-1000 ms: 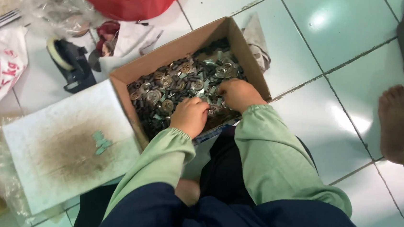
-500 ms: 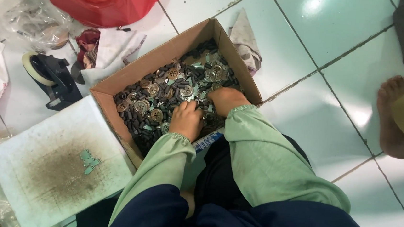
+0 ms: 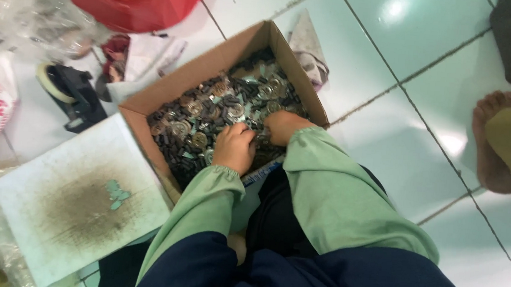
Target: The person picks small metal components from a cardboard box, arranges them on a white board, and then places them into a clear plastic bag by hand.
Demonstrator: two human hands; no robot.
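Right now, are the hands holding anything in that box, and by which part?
Cannot be told. Both the left hand and right hand are buried fingers-down in the small metal parts filling the cardboard box.

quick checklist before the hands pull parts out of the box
1. Left hand in the box, on the parts: ok.
2. Right hand on the parts: ok.
3. What each hand grips: cannot tell, fingers curled into the pile.
4. Box upright on the floor, flaps open: ok.
5. White board beside the box, reachable: ok.
6. Another person's foot away from the box: ok.
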